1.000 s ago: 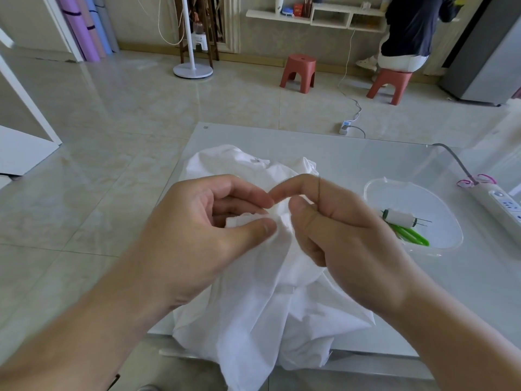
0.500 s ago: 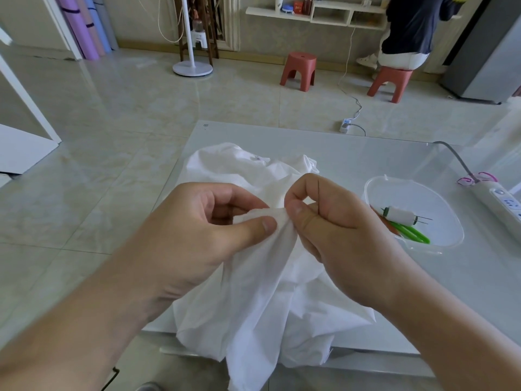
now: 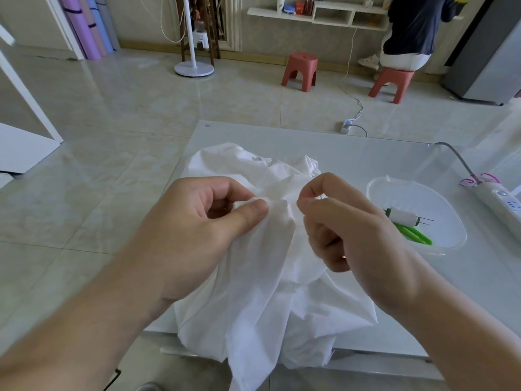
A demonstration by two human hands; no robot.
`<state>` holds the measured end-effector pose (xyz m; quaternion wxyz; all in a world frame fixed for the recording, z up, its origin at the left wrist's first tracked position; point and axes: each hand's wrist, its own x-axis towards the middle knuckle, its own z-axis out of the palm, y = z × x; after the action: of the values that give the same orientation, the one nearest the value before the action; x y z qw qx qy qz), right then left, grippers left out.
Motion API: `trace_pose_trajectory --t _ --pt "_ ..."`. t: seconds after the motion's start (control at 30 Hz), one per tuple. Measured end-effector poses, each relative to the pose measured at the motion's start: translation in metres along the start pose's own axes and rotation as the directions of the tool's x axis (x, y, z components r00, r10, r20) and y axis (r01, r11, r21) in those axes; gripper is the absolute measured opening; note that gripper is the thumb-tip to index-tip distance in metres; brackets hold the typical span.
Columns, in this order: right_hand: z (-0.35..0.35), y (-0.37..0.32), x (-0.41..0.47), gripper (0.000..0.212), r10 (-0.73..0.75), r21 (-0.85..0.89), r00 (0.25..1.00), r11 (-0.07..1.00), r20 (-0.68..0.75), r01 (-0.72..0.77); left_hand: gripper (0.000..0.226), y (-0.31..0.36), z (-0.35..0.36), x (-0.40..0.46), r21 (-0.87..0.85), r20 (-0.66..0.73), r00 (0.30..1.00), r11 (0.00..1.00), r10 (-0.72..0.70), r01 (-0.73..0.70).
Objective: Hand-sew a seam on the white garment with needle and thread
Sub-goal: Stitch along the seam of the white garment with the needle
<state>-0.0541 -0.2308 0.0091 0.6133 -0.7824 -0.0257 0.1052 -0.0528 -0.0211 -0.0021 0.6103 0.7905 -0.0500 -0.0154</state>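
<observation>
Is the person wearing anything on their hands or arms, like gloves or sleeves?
No. The left hand and right hand are bare: no gloves, rings or watch show. Both forearms are bare too, with no sleeves in view. The nails are short and plain.

- Left hand: bare, no glove, ring or band to be seen on it; the thumbnail is cut short and plain
- Right hand: likewise bare; no ring shows on the fingers in view
- Both forearms run uncovered to the bottom edge (no cuff or sleeve enters the head view); both wrists show no watch or bracelet
</observation>
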Motion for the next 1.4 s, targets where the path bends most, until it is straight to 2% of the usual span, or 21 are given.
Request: trace_pose_trajectory --t 0.1,0.2,0.3,0.37,0.43,0.5,0.63,0.73,0.83,0.9,0.97,1.07,1.23,1.4 --pt "-0.001 -0.004 -0.001 0.013 0.088 0.03 0.995 0.996 0.038 -0.089 0.012 0.001 0.0 -0.001 -0.025 0.021 1.0 1.0 0.005 -0.004" --pt "-0.003 -0.006 -0.005 0.024 0.085 -0.028 0.995 0.996 0.048 -0.084 0.009 0.001 0.001 -0.002 -0.064 0.025 1.0 0.998 -0.004 0.005" --pt "-0.005 -0.007 -0.004 0.03 0.036 -0.124 0.998 0.992 0.05 -0.029 0.006 0.0 0.002 -0.001 -0.069 -0.001 1.0 0.997 -0.017 0.017" --pt "-0.003 -0.005 -0.001 0.034 -0.048 -0.257 0.998 0.965 0.04 0.057 0.006 0.0 0.002 -0.002 -0.07 -0.018 1.0 0.997 -0.023 0.022" --pt "0.0 0.0 0.004 0.028 -0.163 -0.421 0.986 0.893 0.026 0.159 0.006 0.001 0.001 -0.002 -0.072 -0.028 0.999 0.997 -0.029 0.027" --pt "0.001 0.001 0.004 0.023 -0.165 -0.47 0.986 0.87 0.007 0.149 0.007 0.002 0.002 -0.002 -0.071 -0.028 0.999 0.997 -0.032 0.029" --pt "-0.005 0.0 -0.001 0.018 -0.023 -0.41 0.998 0.912 -0.05 0.001 0.009 0.003 0.002 -0.002 -0.071 -0.015 0.999 0.997 -0.037 0.036" --pt "0.001 -0.007 -0.002 0.025 -0.055 -0.334 0.997 0.942 -0.057 0.033 0.01 0.004 0.002 -0.003 -0.065 -0.005 0.999 0.997 -0.036 0.036" --pt "-0.001 -0.007 -0.004 0.033 0.0 -0.07 0.998 0.998 -0.06 -0.004 0.012 0.004 0.002 -0.004 -0.064 -0.01 0.999 0.997 -0.037 0.036" --pt "0.0 -0.005 -0.004 0.032 -0.08 -0.017 0.995 0.997 -0.055 0.079 0.013 0.005 0.003 -0.004 -0.058 -0.015 0.999 0.998 -0.037 0.036" --pt "0.002 -0.005 -0.003 0.022 -0.178 -0.017 0.979 0.984 -0.095 0.178 0.014 0.006 0.004 -0.005 -0.044 -0.023 0.999 0.998 -0.035 0.034" --pt "0.004 -0.004 -0.004 0.023 -0.258 -0.009 0.96 0.966 -0.109 0.259 0.014 0.007 0.004 -0.005 -0.043 -0.019 0.999 0.998 -0.035 0.034" --pt "0.006 -0.004 -0.005 0.023 -0.286 -0.077 0.955 0.957 -0.079 0.28 0.015 0.009 0.005 -0.005 -0.07 -0.001 0.999 0.997 -0.036 0.036" --pt "0.009 -0.006 -0.008 0.022 -0.214 -0.09 0.976 0.974 -0.045 0.209 0.017 0.008 0.004 -0.005 -0.061 0.019 0.999 0.998 -0.027 0.028"
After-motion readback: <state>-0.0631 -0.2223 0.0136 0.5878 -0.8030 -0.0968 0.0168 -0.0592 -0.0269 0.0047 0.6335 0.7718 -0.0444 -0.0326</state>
